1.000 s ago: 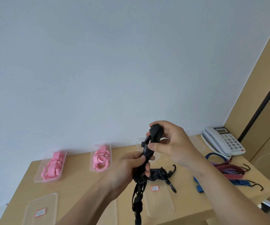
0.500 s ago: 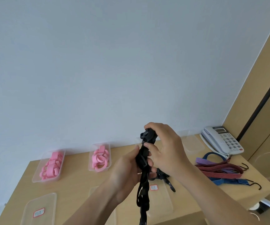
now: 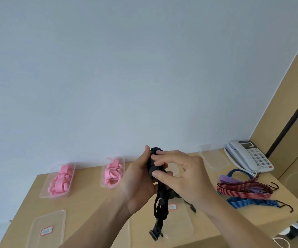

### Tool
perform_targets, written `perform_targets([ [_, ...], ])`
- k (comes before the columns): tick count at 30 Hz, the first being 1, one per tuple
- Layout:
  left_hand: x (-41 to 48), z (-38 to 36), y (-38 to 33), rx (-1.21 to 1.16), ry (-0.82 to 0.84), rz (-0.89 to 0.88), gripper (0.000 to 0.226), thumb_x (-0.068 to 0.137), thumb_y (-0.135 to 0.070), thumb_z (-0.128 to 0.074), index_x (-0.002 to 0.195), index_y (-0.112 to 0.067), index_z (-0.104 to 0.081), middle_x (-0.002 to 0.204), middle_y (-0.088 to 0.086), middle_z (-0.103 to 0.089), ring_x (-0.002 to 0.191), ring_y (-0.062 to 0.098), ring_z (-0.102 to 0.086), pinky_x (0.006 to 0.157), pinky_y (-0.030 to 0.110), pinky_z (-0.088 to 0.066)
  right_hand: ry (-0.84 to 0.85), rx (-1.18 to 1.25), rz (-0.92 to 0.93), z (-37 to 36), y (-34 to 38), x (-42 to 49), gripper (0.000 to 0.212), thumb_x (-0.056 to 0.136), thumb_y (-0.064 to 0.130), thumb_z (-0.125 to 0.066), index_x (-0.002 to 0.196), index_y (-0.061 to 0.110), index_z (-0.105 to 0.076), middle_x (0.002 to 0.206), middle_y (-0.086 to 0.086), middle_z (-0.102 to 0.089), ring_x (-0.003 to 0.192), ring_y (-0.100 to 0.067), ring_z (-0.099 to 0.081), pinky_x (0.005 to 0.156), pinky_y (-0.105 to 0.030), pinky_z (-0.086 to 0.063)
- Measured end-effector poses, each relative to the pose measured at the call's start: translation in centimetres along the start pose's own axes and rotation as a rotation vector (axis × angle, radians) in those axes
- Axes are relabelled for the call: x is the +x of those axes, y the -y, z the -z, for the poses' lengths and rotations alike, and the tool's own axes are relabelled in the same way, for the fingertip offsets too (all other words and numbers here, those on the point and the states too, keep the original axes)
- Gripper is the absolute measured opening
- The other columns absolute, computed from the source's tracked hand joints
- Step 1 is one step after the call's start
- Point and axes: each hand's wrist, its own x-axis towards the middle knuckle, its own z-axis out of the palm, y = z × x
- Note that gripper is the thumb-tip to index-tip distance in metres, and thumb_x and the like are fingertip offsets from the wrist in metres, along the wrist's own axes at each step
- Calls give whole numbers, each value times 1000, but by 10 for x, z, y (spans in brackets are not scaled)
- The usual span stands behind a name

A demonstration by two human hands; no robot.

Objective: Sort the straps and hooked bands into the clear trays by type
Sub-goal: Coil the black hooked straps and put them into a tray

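Left hand (image 3: 137, 183) and right hand (image 3: 184, 178): bare, uncovered. Left forearm (image 3: 98, 226) and right forearm (image 3: 234, 224): bare along the whole visible length, wrist to lower frame edge.

2 hands (image 3: 137, 183), 2 pink-filled trays (image 3: 45, 187), 1 phone (image 3: 248, 155)

soft even daylight, slight wide-angle distortion

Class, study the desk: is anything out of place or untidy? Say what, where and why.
Yes: the striped hooked bands lie in a loose tangle on the bare table beside the telephone, outside every tray. The pink straps sit in clear trays.
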Motion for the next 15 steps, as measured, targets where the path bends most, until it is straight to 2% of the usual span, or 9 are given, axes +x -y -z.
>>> perform_targets([
  [2, -2, 1, -1, 32, 30, -32, 32, 99, -46, -59, 105, -16, -68, 91, 7, -60, 92, 30, -57, 88, 46, -46, 28, -9, -41, 4, 2, 1, 28, 66, 6, -88, 86, 19, -73, 101, 14, -75, 110, -5, -67, 92, -26, -52],
  [4, -5, 3, -4, 41, 53, -76, 21, 97, -30, -65, 101, -11, -70, 89, 8, -61, 87, 29, -61, 80, 42, -49, 8, -135, 3, 4, 4, 2, 44, 59, 11, -92, 90, 24, -64, 103, 13, -68, 105, -11, -65, 87, -29, -52],
  [6, -7, 5, -7, 48, 63, -105, 18, 92, -21, -68, 101, -5, -70, 90, 11, -60, 84, 29, -63, 73, 38, -53, 29, -235, -70, 5, 4, 5, 66, 54, 23, -95, 105, 36, -55, 114, 21, -55, 112, -5, -54, 90, -20, -46],
  [8, -8, 8, -9, 106, 85, -122, 16, 90, -18, -71, 98, -4, -68, 90, 12, -59, 80, 27, -63, 68, 35, -55, 190, -227, -264, 9, 6, 9, 93, 53, 36, -96, 129, 49, -44, 126, 30, -47, 121, 8, -44, 95, -15, -41],
  [9, -10, 8, -10, 149, 110, -126, 16, 90, -17, -71, 99, -4, -69, 90, 12, -59, 78, 25, -62, 67, 34, -54, 289, -165, -328, 12, 4, 13, 98, 55, 43, -94, 137, 49, -41, 130, 30, -49, 124, 8, -44, 100, -18, -42],
  [10, -11, 8, -10, 190, 140, -128, 17, 92, -17, -70, 102, -4, -70, 89, 12, -57, 76, 23, -61, 66, 34, -53, 373, -64, -368, 16, 4, 17, 90, 61, 49, -91, 138, 46, -44, 129, 26, -55, 125, 2, -50, 103, -24, -45],
  [12, -11, 10, -9, 248, 184, -123, 26, 95, -17, -67, 115, 0, -69, 89, 12, -55, 77, 22, -58, 67, 35, -51, 444, 163, -420, 20, 6, 23, 53, 79, 45, -80, 126, 35, -58, 120, 14, -67, 116, -12, -62, 101, -32, -50],
  [13, -11, 12, -9, 258, 195, -115, 27, 96, -17, -67, 117, 0, -69, 89, 11, -55, 79, 23, -57, 68, 36, -51, 437, 219, -441, 21, 5, 24, 42, 84, 39, -76, 123, 30, -62, 118, 9, -69, 115, -13, -64, 102, -34, -49],
  [15, -11, 13, -7, 256, 223, -99, 19, 97, -16, -67, 113, -6, -72, 88, 9, -57, 82, 26, -57, 69, 37, -52, 425, 236, -451, 23, 0, 25, 36, 87, 28, -74, 121, 21, -63, 121, 6, -70, 119, -9, -62, 104, -36, -47],
])
